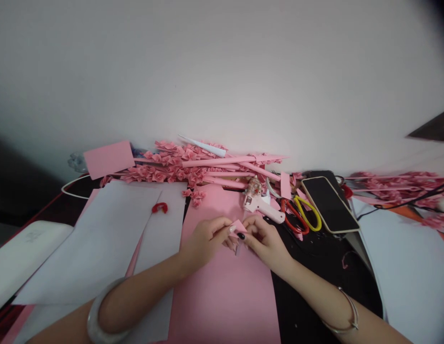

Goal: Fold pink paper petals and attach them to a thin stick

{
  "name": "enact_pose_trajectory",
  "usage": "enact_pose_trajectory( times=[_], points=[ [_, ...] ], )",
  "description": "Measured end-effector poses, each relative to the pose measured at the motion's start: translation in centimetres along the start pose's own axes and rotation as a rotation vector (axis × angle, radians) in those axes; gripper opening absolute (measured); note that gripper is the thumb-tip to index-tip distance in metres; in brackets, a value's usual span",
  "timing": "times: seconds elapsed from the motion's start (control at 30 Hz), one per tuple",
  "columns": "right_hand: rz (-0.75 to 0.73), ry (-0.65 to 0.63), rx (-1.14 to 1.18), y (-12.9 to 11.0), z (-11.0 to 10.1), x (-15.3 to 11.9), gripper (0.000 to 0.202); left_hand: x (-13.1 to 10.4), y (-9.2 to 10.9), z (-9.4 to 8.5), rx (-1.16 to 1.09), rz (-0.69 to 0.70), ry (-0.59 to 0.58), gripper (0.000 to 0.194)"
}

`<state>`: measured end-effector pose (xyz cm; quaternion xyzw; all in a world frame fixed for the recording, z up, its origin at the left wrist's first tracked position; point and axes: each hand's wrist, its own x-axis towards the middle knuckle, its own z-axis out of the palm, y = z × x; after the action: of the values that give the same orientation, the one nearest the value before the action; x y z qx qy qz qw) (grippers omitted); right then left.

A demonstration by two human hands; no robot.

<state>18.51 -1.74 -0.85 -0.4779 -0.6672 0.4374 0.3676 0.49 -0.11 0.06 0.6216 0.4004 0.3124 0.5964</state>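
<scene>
Between my two hands is a small piece of pink paper [238, 226]. My left hand [211, 236] pinches its left side with thumb and fingers, and my right hand [263, 239] grips its right side, close to a dark thumbnail. Both hands are above a large pink sheet [225, 296]. A thin pale strip [238, 249] shows just under the fingers; what it belongs to is unclear. Just beyond my right hand lies a pale glue gun [264, 208].
Pink paper flowers [159, 173] and rolled pink stems [218, 161] line the wall. Red scissors [295, 224], yellow-handled scissors [317, 217] and a phone [331, 203] lie right. White sheets [89, 239] cover the left; more white paper [408, 258] lies far right.
</scene>
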Motion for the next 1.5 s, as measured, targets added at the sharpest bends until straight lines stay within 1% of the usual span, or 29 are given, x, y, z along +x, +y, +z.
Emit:
enact_pose_trajectory(
  times=[0.17, 0.3, 0.37, 0.47, 0.57, 0.67, 0.83, 0.9, 1.03, 1.13, 1.3, 1.4, 1.5],
  points=[
    [0.105, 0.000, 0.203, 0.07, 0.27, -0.01, 0.016, 0.05, -0.05, -0.09, 0.004, 0.011, 0.002, 0.021],
    [0.137, -0.004, 0.263, 0.00, 0.34, 0.01, 0.017, 0.02, 0.00, -0.13, 0.039, 0.011, 0.015, 0.022],
    [0.132, -0.008, 0.250, -0.07, 0.29, 0.01, 0.018, 0.01, 0.04, -0.13, 0.045, 0.009, 0.015, 0.022],
    [0.099, -0.043, 0.165, -0.28, 0.16, -0.01, 0.018, 0.03, -0.01, -0.16, 0.070, 0.022, -0.001, 0.019],
    [0.069, -0.083, 0.065, -0.41, 0.09, -0.03, 0.016, -0.03, -0.15, -0.25, 0.159, 0.050, -0.020, 0.019],
    [0.067, -0.113, 0.027, -0.37, 0.11, -0.06, 0.015, -0.26, -0.23, -0.35, 0.251, 0.067, -0.033, 0.021],
    [0.063, -0.133, 0.047, -0.48, 0.20, -0.08, 0.020, -0.45, -0.04, -0.41, 0.291, 0.078, 0.017, 0.029],
    [0.060, -0.127, 0.051, -0.59, 0.17, -0.07, 0.022, -0.32, 0.11, -0.40, 0.262, 0.069, 0.026, 0.026],
    [0.043, -0.102, 0.035, -0.49, 0.02, 0.01, 0.025, 0.06, 0.23, -0.39, 0.142, 0.020, -0.019, 0.020],
    [0.023, -0.080, 0.015, -0.21, -0.07, 0.07, 0.026, 0.24, 0.14, -0.39, 0.086, -0.009, -0.010, 0.016],
    [0.006, -0.095, -0.031, -0.06, -0.13, 0.02, 0.024, 0.23, 0.17, -0.49, 0.100, -0.056, 0.019, 0.022],
    [-0.017, -0.122, -0.068, -0.20, -0.18, -0.04, 0.026, 0.20, 0.17, -0.46, 0.046, -0.075, -0.007, 0.022],
    [-0.045, -0.101, -0.107, -0.37, -0.23, -0.07, 0.028, 0.24, -0.01, -0.34, -0.041, -0.073, -0.048, 0.019]
  ],
)
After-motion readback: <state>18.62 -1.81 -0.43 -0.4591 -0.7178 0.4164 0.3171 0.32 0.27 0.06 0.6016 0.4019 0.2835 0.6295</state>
